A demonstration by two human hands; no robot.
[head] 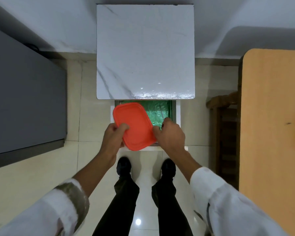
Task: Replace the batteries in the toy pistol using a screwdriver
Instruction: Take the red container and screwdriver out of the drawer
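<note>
**Both hands at the open drawer, orange lid in the left**

Nearest the camera, two white sleeves (228, 201) frame the view, with dark trousers and black shoes (123, 166) standing on a pale tiled floor (32, 176) below.

The left hand (113, 135) is closed on the near left edge of an orange plastic lid (133, 125), thumb on its upper face and fingers curled beneath. The lid is tilted and hangs over the left part of the open drawer (177, 114), hiding what lies under it.

The right hand (170, 133) is just beside the lid's right edge, its thumb touching or nearly touching that edge. Its fingers are curled around a thin metal shaft, apparently the screwdriver (161, 113), which sticks out beyond the knuckles and points away over the drawer. The handle is hidden inside the fist, so the tool cannot be made out fully.

Inside the drawer, to the right of the lid, a green, glossy, crinkled lining (158, 108) shows. The toy pistol and the batteries cannot be seen; whether they lie under the lid cannot be told.

Beyond the drawer is the white marble-patterned tabletop (145, 51) it slides out from. A grey cabinet (24, 99) stands far left, and a light wooden surface (272, 125) far right.
</note>
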